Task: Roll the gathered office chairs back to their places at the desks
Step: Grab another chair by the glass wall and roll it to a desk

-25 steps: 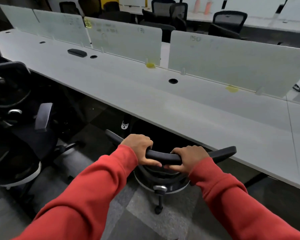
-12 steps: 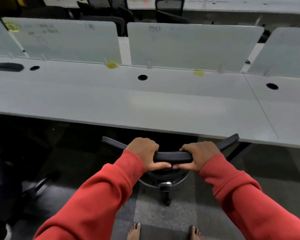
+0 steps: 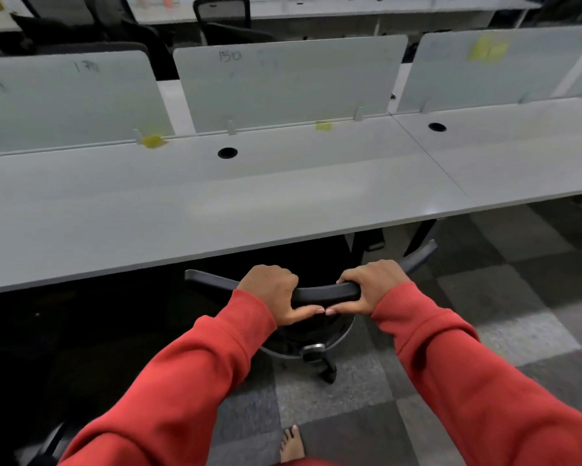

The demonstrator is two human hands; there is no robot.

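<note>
Left hand [image 3: 271,290] and right hand [image 3: 372,284] both grip the top rail of the one office chair [image 3: 323,292] being handled; fingers curl over the far side of the rail, thumbs lie along its near side, and the two thumb tips almost meet at the middle; neither hand is nearer than the other, though the right sits a little further forward.

Straight ahead of both hands lies the chair, between the person and the near edge of the counter [image 3: 215,203]; the rail's long axis runs roughly along that edge, its right end angled slightly toward it; the rail is just beside the edge, and the seat is lost in the shadow beneath, so I cannot tell how far under it reaches; one caster [image 3: 328,375] shows on the carpet below. I judge that the coming move is a short straight push away from the body, at right angles to the rail.

Counted: two hands; one chair in their hold; three frosted dividers along the far edge, the middle divider [image 3: 283,82] facing this chair; two cable holes wholly in view, the nearer cable hole [image 3: 227,153] left of the chair's line; other chairs beyond the dividers are too dark and overlapped to count.
</note>
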